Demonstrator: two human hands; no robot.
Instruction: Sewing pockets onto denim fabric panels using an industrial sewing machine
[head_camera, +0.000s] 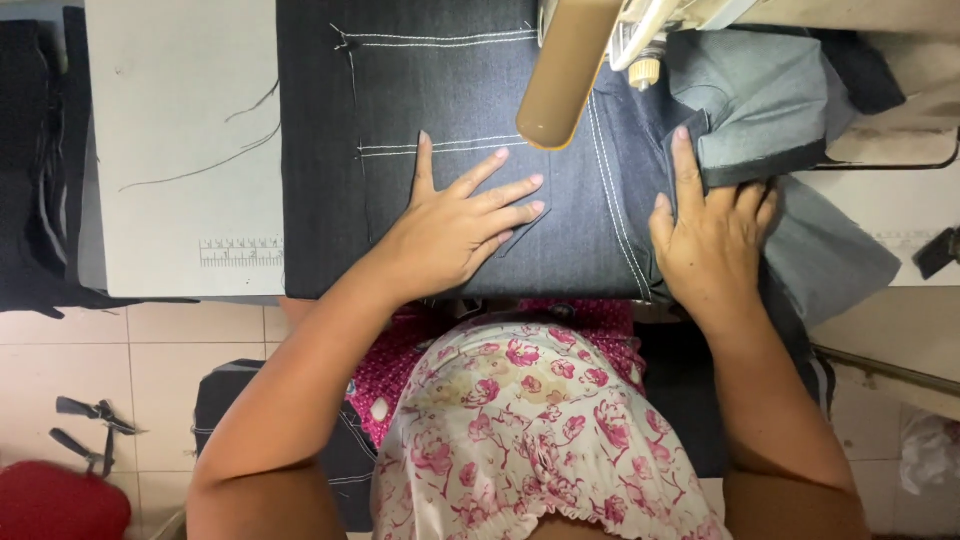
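Left hand (455, 225) lies flat, fingers spread, pressing the dark denim (430, 90) at frame centre; no grip closed. Right hand (712, 235) pinches a folded edge at right. It looks like seam feeding under the sewing machine (570, 60); steady guiding seems needed. White stitching crosses the cloth on the desk (180, 150).

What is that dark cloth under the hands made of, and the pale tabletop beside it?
The dark cloth looks like denim: a dark blue-grey woven, matte surface with pale double rows of topstitching. The left hand lies flat on it; the right hand presses a folded edge. The tabletop seems a smooth pale grey laminate or painted board, though its true material stays unclear.
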